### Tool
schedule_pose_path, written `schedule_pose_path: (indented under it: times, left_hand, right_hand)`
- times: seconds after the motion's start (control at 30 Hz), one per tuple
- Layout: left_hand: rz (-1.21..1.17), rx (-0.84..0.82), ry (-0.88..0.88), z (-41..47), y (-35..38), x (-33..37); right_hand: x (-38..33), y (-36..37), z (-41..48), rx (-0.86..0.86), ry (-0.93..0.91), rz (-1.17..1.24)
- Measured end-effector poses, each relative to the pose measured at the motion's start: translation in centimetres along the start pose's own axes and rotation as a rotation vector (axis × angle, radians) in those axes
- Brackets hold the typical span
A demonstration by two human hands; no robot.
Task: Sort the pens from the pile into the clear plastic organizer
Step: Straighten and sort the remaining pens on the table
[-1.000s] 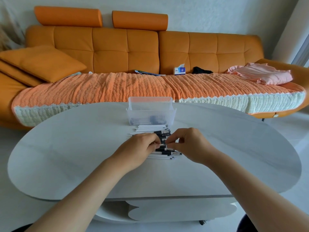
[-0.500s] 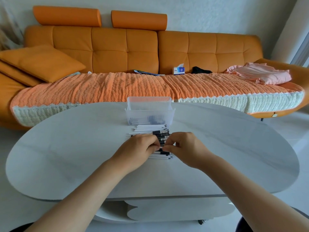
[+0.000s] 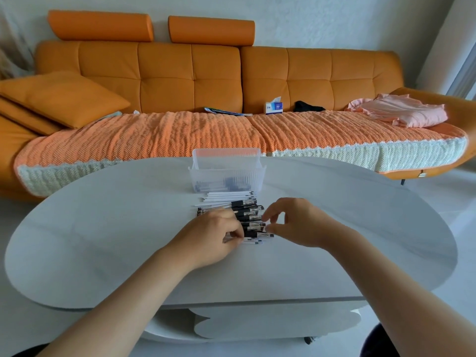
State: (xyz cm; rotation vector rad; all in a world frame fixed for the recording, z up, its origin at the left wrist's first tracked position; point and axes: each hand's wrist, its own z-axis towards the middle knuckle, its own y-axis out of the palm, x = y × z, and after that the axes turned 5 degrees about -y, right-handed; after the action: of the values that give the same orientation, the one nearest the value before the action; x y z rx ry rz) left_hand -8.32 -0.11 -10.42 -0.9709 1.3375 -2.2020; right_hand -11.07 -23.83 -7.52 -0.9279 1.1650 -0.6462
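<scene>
A pile of pens point(image 3: 246, 211), white barrels with black grips, lies side by side on the white table point(image 3: 103, 240) just in front of the clear plastic organizer point(image 3: 226, 173). Several pens show through the organizer's ribbed front wall. My left hand point(image 3: 213, 238) lies over the near left part of the pile, its fingers curled round a few pens. My right hand point(image 3: 296, 222) is at the pens' right ends. Its arched index finger and thumb bracket the black tips of a few of them. The barrels under both hands are hidden.
An orange sofa point(image 3: 190, 78) with a knitted cover runs behind the table. On it lie a cushion point(image 3: 59, 99), a tissue box point(image 3: 274, 106), papers, a dark item and pink cloth point(image 3: 401, 112). The table's rounded front edge is near my forearms.
Both hands stay on the near part of the pile. My right hand's index finger and thumb have spread further apart over the pen tips.
</scene>
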Motion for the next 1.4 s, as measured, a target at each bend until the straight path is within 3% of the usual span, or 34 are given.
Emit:
schedule_pose_path:
  times: [0.13, 0.33, 0.67, 1.07, 1.4]
  left_hand:
    - [0.055, -0.011, 0.027, -0.2, 0.6, 0.0]
    - [0.092, 0.015, 0.057, 0.0, 0.8, 0.0]
    - [0.270, 0.141, 0.072, 0.6, 1.1, -0.6]
    - [0.183, 0.182, 0.007, 1.1, -0.1, -0.4]
    - [0.054, 0.084, -0.105, 1.0, -0.6, 0.1]
  right_hand:
    - [0.4, 0.3, -0.2, -0.075, -0.005, -0.090]
    - [0.5, 1.2, 0.3, -0.046, -0.018, -0.163]
    - [0.8, 0.6, 0.7, 0.067, 0.008, -0.064]
    - [-1.4, 1.8, 1.1, 0.132, -0.082, 0.089]
    - [-3.0, 3.1, 1.7, 0.057, -0.232, -0.268]
